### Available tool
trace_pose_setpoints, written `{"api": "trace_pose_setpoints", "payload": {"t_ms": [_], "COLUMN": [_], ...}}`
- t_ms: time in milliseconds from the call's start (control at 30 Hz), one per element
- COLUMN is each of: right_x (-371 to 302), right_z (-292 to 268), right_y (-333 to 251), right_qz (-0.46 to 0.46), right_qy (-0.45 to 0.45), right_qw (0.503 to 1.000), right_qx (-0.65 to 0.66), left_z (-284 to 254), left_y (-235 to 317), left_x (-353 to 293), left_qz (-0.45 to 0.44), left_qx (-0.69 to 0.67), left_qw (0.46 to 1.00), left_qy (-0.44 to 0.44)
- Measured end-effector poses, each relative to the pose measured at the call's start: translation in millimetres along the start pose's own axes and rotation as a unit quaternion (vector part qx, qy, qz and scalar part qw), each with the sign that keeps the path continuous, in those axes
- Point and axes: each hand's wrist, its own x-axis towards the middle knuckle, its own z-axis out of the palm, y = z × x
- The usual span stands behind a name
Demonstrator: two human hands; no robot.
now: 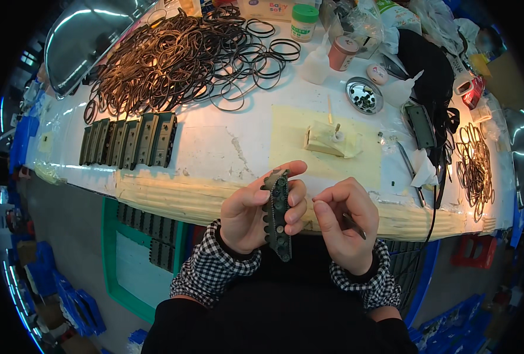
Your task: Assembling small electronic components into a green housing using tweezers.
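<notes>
My left hand (238, 218) is closed around a dark green toy tank chassis (278, 215), held upright above the table's front edge. Its side with road wheels and a black track faces right. My right hand (350, 227) is close beside it, apart from it, with thumb and forefinger pinched together. A thin dark tool (354, 226) is tucked under the curled fingers of that hand; most of it is hidden. Whether the pinched fingertips hold something small I cannot make out.
Black rubber tracks (161, 65) lie heaped at the far left, behind a row of green chassis (129, 141). A tape-covered block (327, 138), a metal dish (377, 106) with small green parts and tweezers (406, 159) lie right. A green crate (109, 259) stands below left.
</notes>
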Motion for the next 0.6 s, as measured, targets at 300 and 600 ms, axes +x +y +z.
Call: {"api": "trace_pose_setpoints", "payload": {"t_ms": [300, 600], "right_x": [0, 1], "right_z": [0, -2], "right_y": [-1, -3], "right_qz": [0.007, 0.01], "right_qy": [-0.001, -0.007], "right_qw": [1.0, 1.0], "right_qx": [0.012, 0.012], "left_z": [3, 11], "left_y": [0, 2], "left_x": [1, -2], "left_qz": [0.001, 0.073], "left_qx": [-0.007, 0.311], "left_qw": [1.0, 0.943], "left_qy": [0.005, 0.092]}}
